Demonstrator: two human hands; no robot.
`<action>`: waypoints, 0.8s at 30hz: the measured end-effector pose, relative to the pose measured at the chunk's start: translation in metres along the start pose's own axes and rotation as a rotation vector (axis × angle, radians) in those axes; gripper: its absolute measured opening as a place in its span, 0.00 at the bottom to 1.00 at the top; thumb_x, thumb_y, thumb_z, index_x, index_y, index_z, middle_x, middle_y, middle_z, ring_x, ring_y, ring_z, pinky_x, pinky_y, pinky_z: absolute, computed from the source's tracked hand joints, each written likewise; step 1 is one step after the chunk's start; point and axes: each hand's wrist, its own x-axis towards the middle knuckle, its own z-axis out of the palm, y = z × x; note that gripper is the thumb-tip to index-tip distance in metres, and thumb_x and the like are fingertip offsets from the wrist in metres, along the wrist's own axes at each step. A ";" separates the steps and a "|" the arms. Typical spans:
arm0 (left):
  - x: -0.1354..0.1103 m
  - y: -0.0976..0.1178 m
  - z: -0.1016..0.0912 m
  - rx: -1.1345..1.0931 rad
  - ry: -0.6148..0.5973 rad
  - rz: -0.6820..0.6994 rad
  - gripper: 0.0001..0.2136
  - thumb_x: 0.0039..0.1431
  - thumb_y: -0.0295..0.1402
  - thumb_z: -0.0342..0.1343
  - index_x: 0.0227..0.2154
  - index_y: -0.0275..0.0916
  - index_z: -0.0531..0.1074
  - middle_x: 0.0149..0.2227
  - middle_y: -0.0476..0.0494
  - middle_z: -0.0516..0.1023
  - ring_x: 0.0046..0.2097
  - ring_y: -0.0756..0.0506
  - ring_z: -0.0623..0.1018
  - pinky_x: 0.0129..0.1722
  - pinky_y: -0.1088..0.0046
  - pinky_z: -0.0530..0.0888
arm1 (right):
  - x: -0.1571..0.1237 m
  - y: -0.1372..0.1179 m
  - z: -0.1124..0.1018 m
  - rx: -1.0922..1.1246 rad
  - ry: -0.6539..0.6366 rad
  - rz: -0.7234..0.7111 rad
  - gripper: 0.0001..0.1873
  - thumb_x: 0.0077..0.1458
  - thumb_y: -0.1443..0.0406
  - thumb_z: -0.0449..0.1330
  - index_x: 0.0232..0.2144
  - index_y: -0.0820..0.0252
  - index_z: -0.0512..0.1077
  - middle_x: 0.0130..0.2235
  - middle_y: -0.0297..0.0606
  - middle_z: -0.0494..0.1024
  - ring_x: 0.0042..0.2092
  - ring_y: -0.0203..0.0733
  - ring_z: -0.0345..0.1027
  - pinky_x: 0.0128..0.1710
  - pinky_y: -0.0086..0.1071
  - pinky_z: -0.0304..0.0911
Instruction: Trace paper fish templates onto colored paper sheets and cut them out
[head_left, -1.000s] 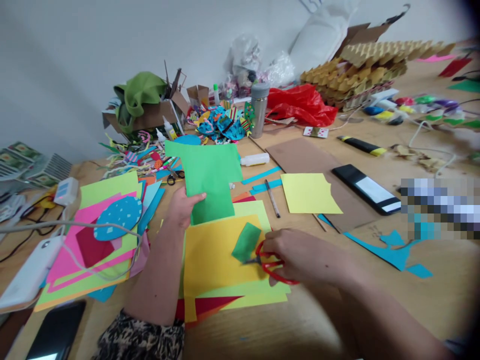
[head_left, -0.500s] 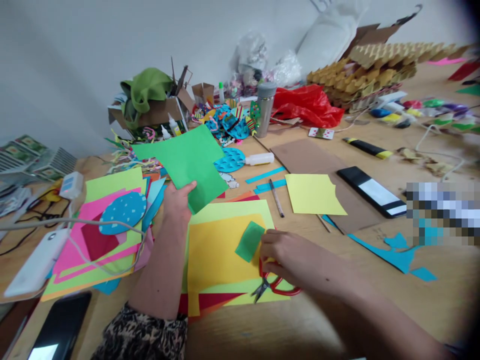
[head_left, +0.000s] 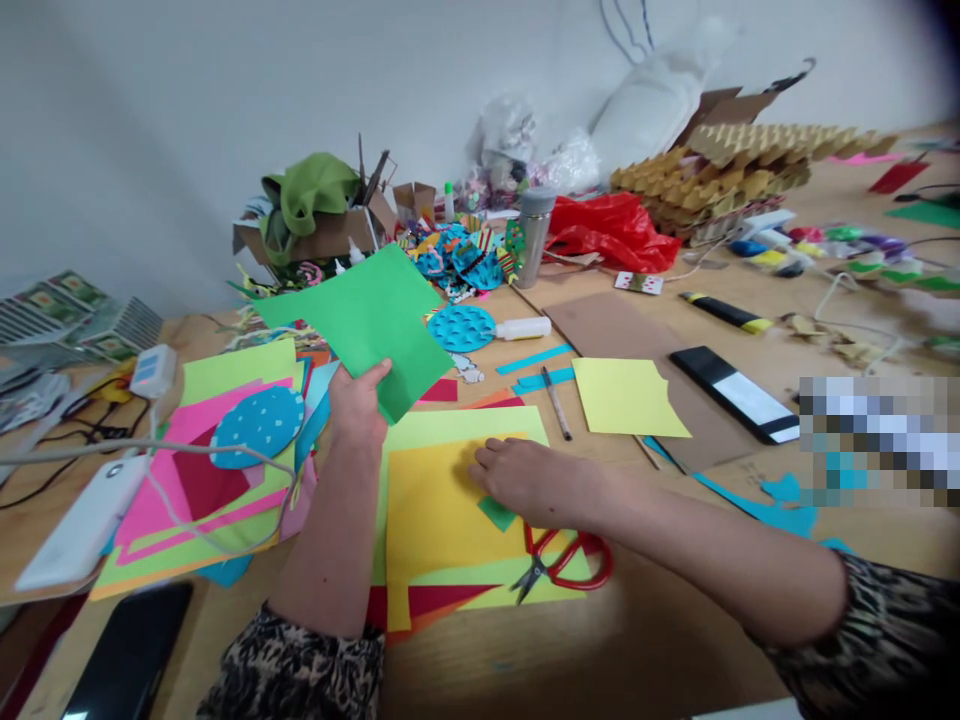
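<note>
My left hand (head_left: 358, 403) grips a large green paper sheet (head_left: 371, 320) by its lower corner and holds it up over the table. My right hand (head_left: 529, 478) lies palm down on an orange sheet (head_left: 435, 510), fingers curled over a small green paper scrap (head_left: 496, 514) that peeks out beneath it. Red-handled scissors (head_left: 564, 560) lie free on the paper just below that hand. Under the orange sheet are yellow-green and red sheets.
A pile of coloured sheets with a blue dotted oval (head_left: 256, 425) lies at left, beside a white device (head_left: 79, 522) and a black phone (head_left: 127, 655). A yellow sheet (head_left: 626, 396), pencil (head_left: 556, 402), glue bottle (head_left: 521, 327), black box (head_left: 735, 393) and metal flask (head_left: 535, 232) lie beyond.
My right hand put down the scissors and moved left onto the small green scrap. My left hand swung the green sheet leftward, uncovering a blue dotted disc.
</note>
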 end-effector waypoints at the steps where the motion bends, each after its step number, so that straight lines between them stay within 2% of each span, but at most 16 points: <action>1: 0.000 0.001 0.000 -0.005 -0.003 0.006 0.22 0.40 0.20 0.61 0.43 0.36 0.75 0.42 0.38 0.80 0.42 0.39 0.80 0.47 0.54 0.75 | 0.002 -0.001 -0.003 -0.009 -0.027 -0.013 0.17 0.49 0.78 0.56 0.42 0.69 0.72 0.43 0.51 0.75 0.44 0.50 0.68 0.37 0.35 0.60; 5: 0.003 0.005 -0.002 -0.058 0.012 0.049 0.23 0.38 0.20 0.61 0.42 0.38 0.75 0.41 0.41 0.81 0.41 0.41 0.81 0.47 0.57 0.76 | 0.006 0.004 -0.009 0.034 -0.135 -0.024 0.11 0.48 0.79 0.55 0.31 0.66 0.75 0.37 0.48 0.76 0.41 0.47 0.69 0.31 0.31 0.56; 7: 0.005 0.009 -0.004 -0.074 0.078 0.070 0.23 0.38 0.19 0.60 0.42 0.37 0.75 0.41 0.41 0.81 0.41 0.42 0.80 0.46 0.58 0.76 | 0.009 0.014 -0.010 0.168 -0.107 0.012 0.10 0.47 0.78 0.56 0.29 0.64 0.74 0.35 0.44 0.77 0.37 0.43 0.69 0.28 0.30 0.54; 10: 0.007 0.016 -0.006 -0.090 0.189 0.122 0.22 0.40 0.19 0.58 0.43 0.36 0.74 0.41 0.40 0.81 0.42 0.41 0.80 0.46 0.59 0.76 | 0.022 0.034 -0.012 0.490 0.114 0.145 0.05 0.47 0.74 0.59 0.26 0.61 0.71 0.29 0.37 0.77 0.30 0.37 0.69 0.27 0.27 0.55; 13: 0.007 0.021 -0.008 -0.124 0.251 0.145 0.21 0.41 0.19 0.58 0.42 0.35 0.74 0.42 0.39 0.80 0.43 0.41 0.80 0.45 0.60 0.77 | 0.047 0.054 -0.011 1.002 0.384 0.415 0.07 0.46 0.74 0.60 0.25 0.60 0.66 0.21 0.31 0.73 0.24 0.35 0.69 0.24 0.24 0.59; 14: 0.007 0.022 -0.008 -0.134 0.266 0.140 0.21 0.41 0.18 0.57 0.42 0.35 0.74 0.42 0.39 0.80 0.42 0.41 0.80 0.45 0.60 0.77 | 0.058 0.059 -0.011 1.197 0.442 0.507 0.08 0.47 0.74 0.60 0.26 0.60 0.65 0.19 0.31 0.72 0.23 0.36 0.70 0.23 0.24 0.61; 15: 0.007 0.022 -0.008 -0.143 0.274 0.135 0.21 0.41 0.18 0.57 0.42 0.35 0.74 0.42 0.40 0.80 0.42 0.41 0.80 0.44 0.61 0.77 | 0.069 0.063 -0.010 1.284 0.471 0.554 0.07 0.50 0.74 0.59 0.27 0.60 0.64 0.19 0.31 0.73 0.23 0.36 0.71 0.23 0.25 0.64; 20: 0.007 0.017 -0.006 -0.143 0.265 0.120 0.23 0.41 0.18 0.57 0.44 0.38 0.73 0.43 0.42 0.80 0.43 0.42 0.80 0.45 0.62 0.77 | 0.116 0.069 -0.002 1.366 0.511 0.661 0.03 0.57 0.72 0.54 0.31 0.61 0.65 0.23 0.37 0.78 0.25 0.36 0.74 0.25 0.25 0.69; 24: 0.008 0.010 -0.007 -0.130 0.246 0.130 0.24 0.42 0.19 0.58 0.46 0.38 0.73 0.46 0.41 0.79 0.46 0.41 0.79 0.46 0.61 0.77 | 0.123 0.072 0.004 1.276 0.488 0.748 0.05 0.56 0.66 0.58 0.29 0.63 0.69 0.22 0.40 0.78 0.23 0.40 0.73 0.22 0.29 0.68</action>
